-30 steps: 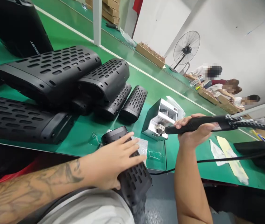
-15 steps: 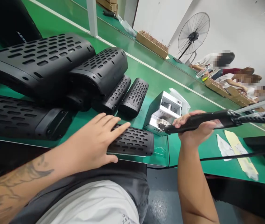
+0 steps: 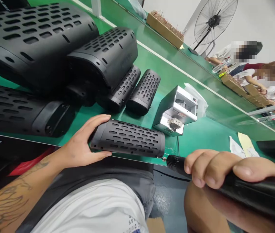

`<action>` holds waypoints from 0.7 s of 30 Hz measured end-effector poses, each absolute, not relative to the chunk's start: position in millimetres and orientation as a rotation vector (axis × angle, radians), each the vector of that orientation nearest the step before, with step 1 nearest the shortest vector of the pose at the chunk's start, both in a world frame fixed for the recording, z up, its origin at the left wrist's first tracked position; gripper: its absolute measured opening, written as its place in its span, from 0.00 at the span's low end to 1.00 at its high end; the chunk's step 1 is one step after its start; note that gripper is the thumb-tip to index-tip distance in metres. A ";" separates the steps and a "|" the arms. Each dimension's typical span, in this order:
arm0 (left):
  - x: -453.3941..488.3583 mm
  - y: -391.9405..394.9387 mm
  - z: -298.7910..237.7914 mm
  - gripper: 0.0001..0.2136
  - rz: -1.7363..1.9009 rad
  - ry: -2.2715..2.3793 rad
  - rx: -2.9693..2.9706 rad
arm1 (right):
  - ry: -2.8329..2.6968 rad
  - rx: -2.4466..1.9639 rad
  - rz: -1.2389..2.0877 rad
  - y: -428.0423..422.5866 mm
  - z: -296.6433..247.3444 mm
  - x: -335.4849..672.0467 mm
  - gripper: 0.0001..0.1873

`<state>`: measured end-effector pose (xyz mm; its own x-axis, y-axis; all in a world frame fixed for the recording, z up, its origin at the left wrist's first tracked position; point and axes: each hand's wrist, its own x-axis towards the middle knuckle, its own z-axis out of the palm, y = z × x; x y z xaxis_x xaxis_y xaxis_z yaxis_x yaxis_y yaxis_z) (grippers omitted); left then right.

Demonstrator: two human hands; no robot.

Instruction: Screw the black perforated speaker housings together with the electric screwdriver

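Note:
My left hand (image 3: 81,147) grips the left end of a black slotted housing (image 3: 132,139), thumb along the near side and fingers over the far side. The housing lies along the front edge of the green table. My right hand (image 3: 222,168) is wrapped round a black electric screwdriver (image 3: 256,194) that points left. Its tip, with what looks like a small screw on it, is at the lower right corner of the housing. Whether it touches cannot be made out. Beyond the screwdriver stands a silver screw feeder (image 3: 176,111).
More black slotted housings, large (image 3: 37,42) and small (image 3: 145,92), lie at the left and behind. A power cord (image 3: 171,175) hangs near the front edge. Yellow paper (image 3: 246,144) lies at the right. Several people work at the far table beside cardboard boxes (image 3: 165,29) and a standing fan (image 3: 215,21).
My right hand has brought the screwdriver from the screw feeder down and towards me to the housing's right end. My left hand, spread over the housing before, has closed round its left end.

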<state>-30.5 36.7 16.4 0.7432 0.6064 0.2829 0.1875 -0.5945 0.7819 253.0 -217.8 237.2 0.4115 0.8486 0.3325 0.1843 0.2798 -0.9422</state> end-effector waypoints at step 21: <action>-26.4 38.8 15.1 0.48 0.840 0.434 2.245 | -1.095 -1.070 0.649 -187.3 199.1 257.9 0.23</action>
<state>-26.4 38.8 15.1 0.7349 0.5128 0.4438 0.0654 -0.7049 0.7062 257.9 -187.3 199.1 0.3604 0.8514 0.3810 0.0740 0.3811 -0.9216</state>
